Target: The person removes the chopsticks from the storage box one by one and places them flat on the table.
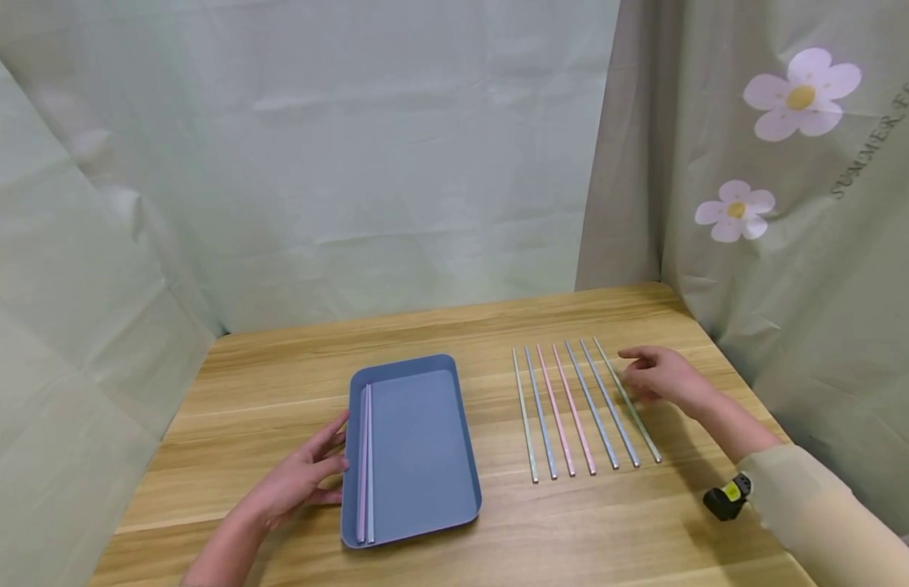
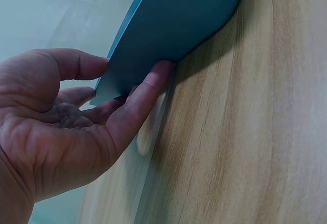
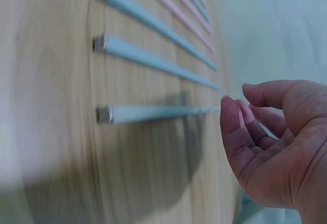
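A blue-grey tray (image 1: 425, 456) lies on the table, with two chopsticks, one purple (image 1: 363, 465) and one pale blue (image 1: 370, 465), along its left side. My left hand (image 1: 300, 477) holds the tray's left edge, thumb at the rim and other fingers against the outer wall. To the right of the tray several pastel chopsticks lie in a spaced row, pink, blue and green. Beside the rightmost green chopstick (image 1: 626, 399) hovers my right hand (image 1: 663, 377), its fingers loosely bent and holding nothing. In the right wrist view its thumb and fingertips stand apart.
The wooden table (image 1: 278, 383) backs onto a pale curtain (image 1: 395, 163). A flowered curtain (image 1: 806, 269) hangs along the right edge. A black device with a yellow mark (image 1: 729, 496) sits at the right wrist.
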A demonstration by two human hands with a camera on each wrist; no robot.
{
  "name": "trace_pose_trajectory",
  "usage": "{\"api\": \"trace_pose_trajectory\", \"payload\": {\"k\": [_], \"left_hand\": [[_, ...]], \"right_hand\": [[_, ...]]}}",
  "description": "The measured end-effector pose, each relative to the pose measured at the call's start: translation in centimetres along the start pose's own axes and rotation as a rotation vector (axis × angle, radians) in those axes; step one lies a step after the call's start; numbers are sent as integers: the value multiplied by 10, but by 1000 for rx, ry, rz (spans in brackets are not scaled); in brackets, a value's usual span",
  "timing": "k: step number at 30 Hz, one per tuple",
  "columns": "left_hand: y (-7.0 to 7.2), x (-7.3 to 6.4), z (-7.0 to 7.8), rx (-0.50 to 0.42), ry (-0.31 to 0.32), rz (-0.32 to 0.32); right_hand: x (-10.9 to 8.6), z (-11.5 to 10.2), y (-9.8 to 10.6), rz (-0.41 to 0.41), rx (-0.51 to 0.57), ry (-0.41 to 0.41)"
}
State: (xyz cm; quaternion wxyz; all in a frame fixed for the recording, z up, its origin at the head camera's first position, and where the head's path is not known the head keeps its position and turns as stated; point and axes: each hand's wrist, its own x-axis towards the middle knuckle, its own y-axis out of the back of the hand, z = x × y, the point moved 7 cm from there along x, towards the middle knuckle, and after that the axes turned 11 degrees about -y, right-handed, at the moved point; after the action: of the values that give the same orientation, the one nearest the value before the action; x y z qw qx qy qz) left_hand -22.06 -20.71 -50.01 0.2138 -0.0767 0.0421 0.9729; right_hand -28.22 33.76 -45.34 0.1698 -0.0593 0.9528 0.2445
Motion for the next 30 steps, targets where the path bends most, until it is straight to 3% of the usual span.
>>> {"api": "trace_pose_trajectory", "payload": {"k": [11,18,30], "left_hand": [[0,-1,-1,-5,13,6],[0,-1,-1,-9,13,3],[-2,-2,1,-28,-1,-10]], "right_hand": [[-3,-39,-45,-144,145,28],[-7,-71,-94,-270,245,65],[-20,-120,-183,-485,323,91]]}}
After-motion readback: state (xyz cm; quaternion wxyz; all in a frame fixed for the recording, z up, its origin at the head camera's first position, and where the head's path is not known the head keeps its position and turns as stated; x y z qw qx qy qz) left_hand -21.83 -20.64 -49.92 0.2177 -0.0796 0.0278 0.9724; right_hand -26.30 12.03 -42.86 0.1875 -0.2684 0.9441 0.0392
